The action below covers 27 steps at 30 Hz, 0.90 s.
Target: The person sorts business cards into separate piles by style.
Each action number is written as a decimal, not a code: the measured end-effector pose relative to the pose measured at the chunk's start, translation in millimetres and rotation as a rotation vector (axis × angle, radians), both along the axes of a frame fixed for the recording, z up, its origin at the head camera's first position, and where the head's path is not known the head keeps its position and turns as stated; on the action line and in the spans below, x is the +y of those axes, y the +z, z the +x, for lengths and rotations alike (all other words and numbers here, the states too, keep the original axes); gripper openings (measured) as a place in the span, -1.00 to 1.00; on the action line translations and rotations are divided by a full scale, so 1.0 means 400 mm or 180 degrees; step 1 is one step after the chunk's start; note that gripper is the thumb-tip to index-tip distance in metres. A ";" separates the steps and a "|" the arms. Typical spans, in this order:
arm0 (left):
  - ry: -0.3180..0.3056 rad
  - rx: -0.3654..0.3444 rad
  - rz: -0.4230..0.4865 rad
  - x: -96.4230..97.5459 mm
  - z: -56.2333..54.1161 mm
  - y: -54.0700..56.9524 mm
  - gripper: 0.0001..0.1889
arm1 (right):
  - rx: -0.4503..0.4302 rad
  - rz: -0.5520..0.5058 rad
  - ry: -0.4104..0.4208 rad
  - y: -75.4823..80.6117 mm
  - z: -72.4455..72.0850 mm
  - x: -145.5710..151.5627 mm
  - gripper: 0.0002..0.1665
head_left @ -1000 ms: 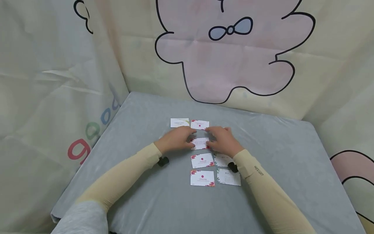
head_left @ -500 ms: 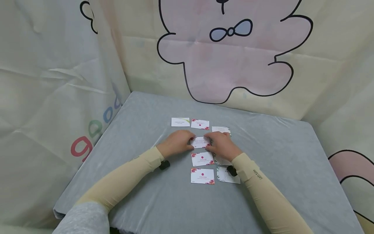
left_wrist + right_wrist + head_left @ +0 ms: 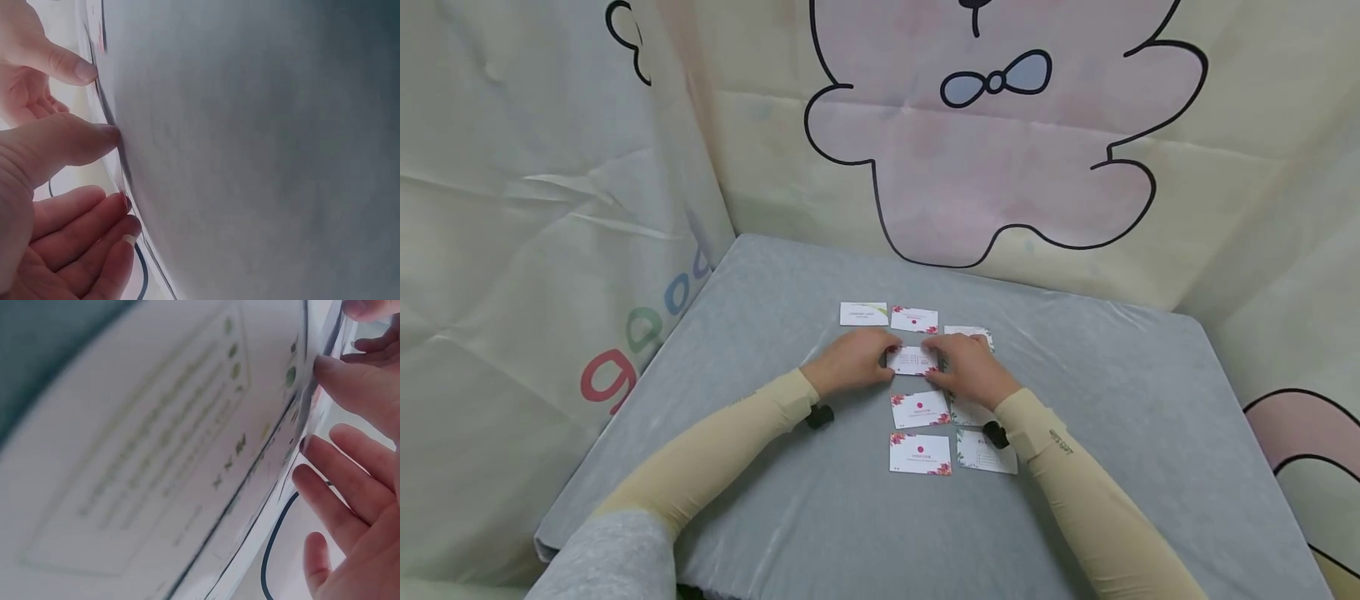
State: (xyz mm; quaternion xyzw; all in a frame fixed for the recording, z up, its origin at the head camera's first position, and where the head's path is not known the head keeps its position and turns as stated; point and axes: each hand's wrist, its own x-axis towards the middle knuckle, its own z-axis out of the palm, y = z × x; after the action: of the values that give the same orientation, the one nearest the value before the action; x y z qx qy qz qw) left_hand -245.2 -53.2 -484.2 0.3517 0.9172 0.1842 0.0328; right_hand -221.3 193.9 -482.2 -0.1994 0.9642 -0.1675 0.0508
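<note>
A white business card (image 3: 913, 361) with red corner flowers lies flat in the middle of the spread. My left hand (image 3: 853, 361) holds its left end, the forefinger at the far corner and the thumb at the near one. On its right end my right hand (image 3: 972, 368) holds the corners in the same way. In the left wrist view the left thumb (image 3: 94, 139) is low over the cloth, its tip at the card's edge. The right wrist view has the right thumb (image 3: 350, 384) beside a blurred card with green leaves (image 3: 156, 444).
Beyond the hands lie a card with a green curve (image 3: 863, 314), a red-flowered card (image 3: 914, 319) and a partly covered card (image 3: 967, 332). Nearer lie two red-flowered cards, (image 3: 919, 410) and a leaf-patterned card (image 3: 987, 452). Grey cloth (image 3: 775, 500) covers the table; a printed curtain (image 3: 760, 150) hangs behind.
Both hands have closed in on the middle card's ends, and the card has shifted slightly away from me. The card at the far right has come into view from behind the right hand.
</note>
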 end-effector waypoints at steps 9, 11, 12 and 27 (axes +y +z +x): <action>0.0044 0.0123 -0.0191 0.013 -0.078 0.021 -0.55 | 0.0147 -0.0103 -0.0046 0.008 -0.067 0.004 -0.37; 0.0115 0.0077 -0.0210 0.020 -0.103 0.022 -0.51 | 0.0146 -0.0094 -0.0111 0.008 -0.088 0.004 -0.37; 0.0152 0.0057 -0.0203 0.023 -0.116 0.023 -0.50 | 0.0137 -0.0111 -0.0148 0.008 -0.100 0.003 -0.36; 0.0267 -0.0132 -0.0329 0.045 -0.211 -0.003 -0.47 | -0.0077 -0.0252 -0.0370 -0.017 -0.176 0.001 -0.39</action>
State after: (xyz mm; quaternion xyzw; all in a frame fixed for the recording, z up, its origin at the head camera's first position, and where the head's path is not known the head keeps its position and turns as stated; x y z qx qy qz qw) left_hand -329.8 -35.2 -485.4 0.3068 0.9386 0.1451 0.0621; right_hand -291.7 194.3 -489.1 -0.1429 0.9660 -0.2106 0.0447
